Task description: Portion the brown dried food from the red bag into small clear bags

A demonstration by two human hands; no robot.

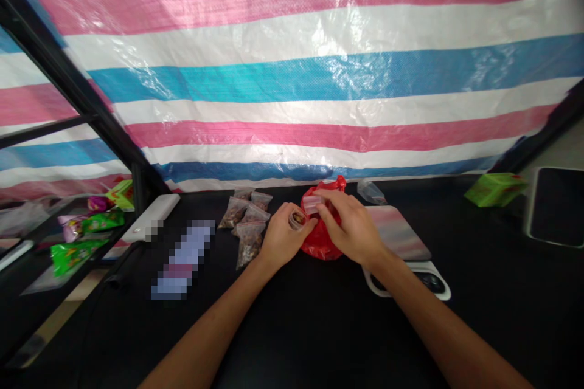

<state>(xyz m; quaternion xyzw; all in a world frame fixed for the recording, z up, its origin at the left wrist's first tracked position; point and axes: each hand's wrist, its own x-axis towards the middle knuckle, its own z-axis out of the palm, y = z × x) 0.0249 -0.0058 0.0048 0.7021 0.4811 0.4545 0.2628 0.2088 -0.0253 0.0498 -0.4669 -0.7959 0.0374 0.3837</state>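
Note:
My left hand [285, 231] curls around a small clear plastic bag [296, 219], whose rounded open mouth faces up with brownish bits inside. Just to its right, my right hand [349, 222] pinches a small clear, cup-like plastic piece [312, 204] between thumb and fingers. Both hands are over a crumpled red plastic bag [322, 244], whose contents are hidden. Left of my left hand lie several small zip bags [249, 246] filled with brown bits. Beneath my right forearm is a white kitchen scale [442, 285] with a shiny metal plate [401, 234].
A clear plastic bag [371, 191] lies behind the scale. A green box [495, 188] and a white-framed dark screen [554, 206] are on the right. Leftward are a pixelated phone-like object [185, 261], a white power bank-like block [152, 217] and green snack packets [75, 255].

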